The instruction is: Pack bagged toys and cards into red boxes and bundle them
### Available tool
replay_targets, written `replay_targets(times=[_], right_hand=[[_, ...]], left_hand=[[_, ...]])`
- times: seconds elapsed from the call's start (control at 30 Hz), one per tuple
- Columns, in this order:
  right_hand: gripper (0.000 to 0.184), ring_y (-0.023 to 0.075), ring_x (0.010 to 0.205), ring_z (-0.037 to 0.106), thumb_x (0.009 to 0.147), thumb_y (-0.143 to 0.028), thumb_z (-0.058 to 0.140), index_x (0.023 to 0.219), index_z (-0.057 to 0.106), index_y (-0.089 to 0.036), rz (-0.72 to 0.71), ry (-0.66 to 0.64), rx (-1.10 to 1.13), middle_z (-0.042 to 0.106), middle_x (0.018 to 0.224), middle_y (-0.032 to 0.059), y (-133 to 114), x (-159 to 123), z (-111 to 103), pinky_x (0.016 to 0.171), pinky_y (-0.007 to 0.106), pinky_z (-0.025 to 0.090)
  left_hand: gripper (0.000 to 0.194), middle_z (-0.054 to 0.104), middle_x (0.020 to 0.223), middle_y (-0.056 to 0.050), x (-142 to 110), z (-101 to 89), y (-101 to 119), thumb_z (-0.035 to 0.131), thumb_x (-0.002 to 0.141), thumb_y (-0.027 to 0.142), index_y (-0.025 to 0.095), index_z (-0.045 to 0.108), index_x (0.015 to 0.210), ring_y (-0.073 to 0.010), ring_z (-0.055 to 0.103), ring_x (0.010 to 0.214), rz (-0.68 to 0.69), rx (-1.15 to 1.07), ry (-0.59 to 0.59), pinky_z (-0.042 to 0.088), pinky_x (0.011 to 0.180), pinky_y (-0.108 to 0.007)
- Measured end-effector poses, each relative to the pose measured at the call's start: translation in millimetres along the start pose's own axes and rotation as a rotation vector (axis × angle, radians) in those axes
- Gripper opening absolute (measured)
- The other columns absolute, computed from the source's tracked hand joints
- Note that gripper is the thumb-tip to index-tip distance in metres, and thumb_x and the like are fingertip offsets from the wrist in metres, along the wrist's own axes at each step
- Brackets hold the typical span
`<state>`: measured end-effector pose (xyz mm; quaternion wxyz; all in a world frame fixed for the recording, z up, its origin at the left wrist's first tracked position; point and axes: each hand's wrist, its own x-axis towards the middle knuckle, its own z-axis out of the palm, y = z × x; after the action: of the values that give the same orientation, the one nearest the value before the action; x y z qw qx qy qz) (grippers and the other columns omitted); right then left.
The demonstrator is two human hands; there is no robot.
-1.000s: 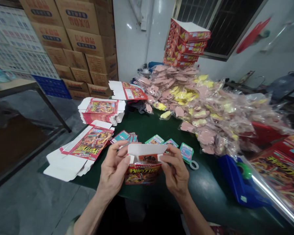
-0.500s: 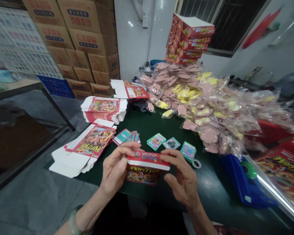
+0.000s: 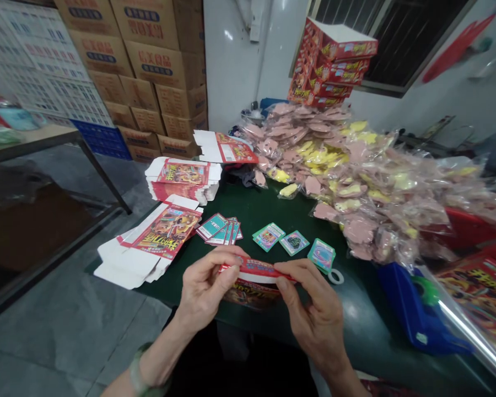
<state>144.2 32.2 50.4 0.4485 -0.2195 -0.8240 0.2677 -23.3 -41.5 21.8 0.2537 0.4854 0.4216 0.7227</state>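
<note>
Between my hands is a small red printed carton [image 3: 252, 296], its top flap edged in white and lifted over the opening. My left hand [image 3: 209, 286] pinches the flap's left end between thumb and fingers. At the other end, my right hand [image 3: 314, 300] grips the flap, thumb below and fingers on top. Just beyond the carton lie fanned teal-backed cards [image 3: 223, 229] and a stack of green-edged picture cards [image 3: 268, 236]. A single dark-centred card [image 3: 294, 242] and another card stack [image 3: 321, 255] sit to the right, beside a white ring [image 3: 335, 276].
Flattened cartons [image 3: 161, 231] are piled on the green table's left, with another bundle [image 3: 182, 179] behind. Bagged pink and yellow pieces [image 3: 334, 165] heap up at the back right, below stacked red boxes [image 3: 334, 60]. A blue tape dispenser [image 3: 417, 314] stands on the right.
My right thumb has come up onto the flap's edge, closing the grip there. The flap's printed face now tilts more edge-on. The whole view has shifted slightly.
</note>
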Motion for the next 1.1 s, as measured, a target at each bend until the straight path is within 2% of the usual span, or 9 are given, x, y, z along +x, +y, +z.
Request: replay_targets(times=[0.13,0.27,0.5,0.57,0.67,0.83,0.97,1.03,1.1], right_hand=[[0.024,0.0118,0.083,0.058,0.085,-0.007,0.05,0.103,0.061,-0.019,-0.032,-0.019,-0.048,0.055,0.094,0.0049,-5,-6,1,0.07,0.023,0.048],[0.032,0.0126,0.088,0.057,0.084,-0.002,0.049,0.109,0.059,-0.018,-0.126,0.089,-0.125,0.054,0.101,0.0072,1,-15,10,0.073,0.024,0.049],[0.04,0.0204,0.101,0.055,0.086,-0.01,0.048,0.126,0.049,-0.016,-0.249,0.196,-0.16,0.051,0.116,0.0138,16,-29,32,0.08,0.035,0.052],[0.041,0.0206,0.103,0.055,0.086,-0.008,0.047,0.126,0.049,-0.017,-0.246,0.244,-0.162,0.05,0.117,0.0136,17,-33,38,0.081,0.036,0.052],[0.042,0.0219,0.107,0.054,0.086,-0.007,0.045,0.127,0.048,-0.018,-0.243,0.286,-0.146,0.049,0.122,0.0143,20,-37,46,0.082,0.037,0.053],[0.041,0.0219,0.109,0.054,0.087,-0.007,0.044,0.126,0.048,-0.021,-0.238,0.286,-0.103,0.047,0.124,0.0136,26,-34,48,0.082,0.038,0.053],[0.04,0.0204,0.107,0.055,0.087,-0.011,0.046,0.126,0.045,-0.023,-0.218,0.208,-0.098,0.048,0.123,0.0127,28,-22,34,0.084,0.037,0.052],[0.045,0.0211,0.107,0.054,0.087,-0.015,0.047,0.131,0.039,-0.02,-0.16,0.201,-0.171,0.048,0.124,0.0142,35,-19,15,0.084,0.037,0.051],[0.044,0.0201,0.099,0.056,0.086,-0.018,0.049,0.129,0.041,-0.017,-0.05,0.278,-0.302,0.053,0.116,0.0137,47,-23,-15,0.078,0.035,0.052]], left_hand=[[0.006,0.067,0.097,-0.006,15,-16.7,24,0.058,0.083,0.018,0.019,0.063,0.084,-0.0143,0.063,0.081,-0.21,0.026,-0.223,0.051,0.068,-0.023],[0.006,0.067,0.093,-0.006,23,-22.5,25,0.058,0.083,0.018,0.018,0.064,0.082,-0.0138,0.063,0.077,-0.149,0.065,-0.288,0.05,0.064,-0.023],[0.014,0.063,0.099,-0.009,5,-10.5,-8,0.047,0.088,0.021,0.021,0.061,0.092,-0.0205,0.062,0.085,0.097,-0.087,-0.154,0.053,0.065,-0.034],[0.013,0.063,0.1,-0.009,4,-6.7,-10,0.054,0.084,0.019,0.021,0.06,0.095,-0.0213,0.063,0.085,0.174,-0.092,-0.16,0.054,0.064,-0.035],[0.029,0.063,0.103,-0.01,6,-3.5,-10,0.067,0.073,0.011,0.022,0.057,0.098,-0.022,0.064,0.087,0.227,-0.077,-0.164,0.055,0.062,-0.032],[0.035,0.065,0.102,-0.008,4,-1.0,-12,0.068,0.069,0.002,0.021,0.054,0.094,-0.0212,0.065,0.088,0.265,0.062,-0.106,0.057,0.066,-0.034],[0.032,0.067,0.097,-0.004,-2,10.4,-11,0.07,0.065,-0.001,0.018,0.058,0.087,-0.0171,0.066,0.085,0.361,0.307,0.067,0.056,0.067,-0.028],[0.033,0.067,0.097,-0.003,-5,16.7,-11,0.072,0.063,0.0,0.018,0.061,0.088,-0.0157,0.065,0.086,0.389,0.447,0.189,0.054,0.072,-0.026],[0.035,0.066,0.097,-0.002,-6,20.1,-13,0.072,0.063,0.003,0.02,0.062,0.092,-0.0152,0.063,0.086,0.391,0.541,0.27,0.051,0.075,-0.027]])
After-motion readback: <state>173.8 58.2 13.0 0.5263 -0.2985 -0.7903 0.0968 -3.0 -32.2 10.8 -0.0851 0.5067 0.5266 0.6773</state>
